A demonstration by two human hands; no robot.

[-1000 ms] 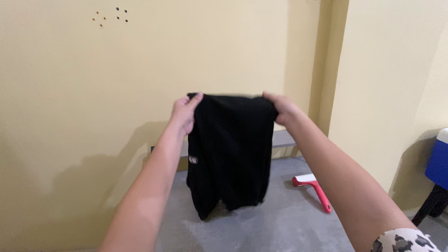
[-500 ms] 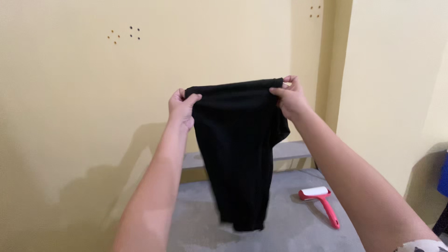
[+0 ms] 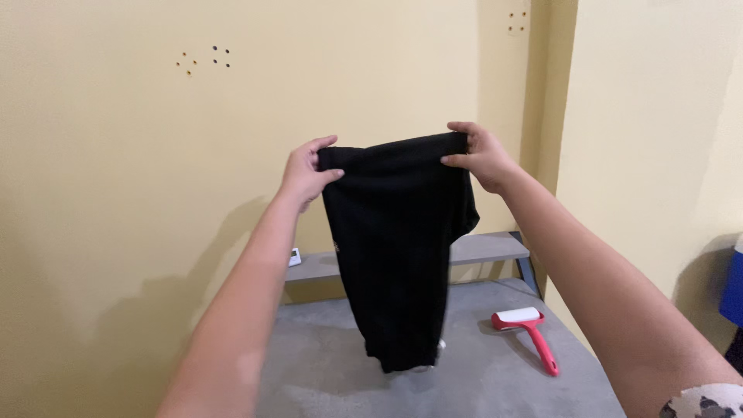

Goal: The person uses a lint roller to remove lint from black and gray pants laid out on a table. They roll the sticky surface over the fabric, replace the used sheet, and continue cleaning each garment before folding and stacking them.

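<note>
yellow wall [image 3: 101, 193] is filling the background, with the grey desk [image 3: 325, 371] lying below. black garment [image 3: 398, 248] is hanging above the desk, both hands pinching its top edge: left hand [image 3: 306, 172] at 9 o'clock, right hand [image 3: 480, 155] at 3. red lint roller [image 3: 528, 333] is lying at 4 o'clock.

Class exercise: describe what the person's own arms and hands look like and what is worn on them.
Both forearms are bare, with no watch, ring or glove on the left hand or the right hand. Only the right arm shows a short sleeve, white with dark animal-print spots.
</note>
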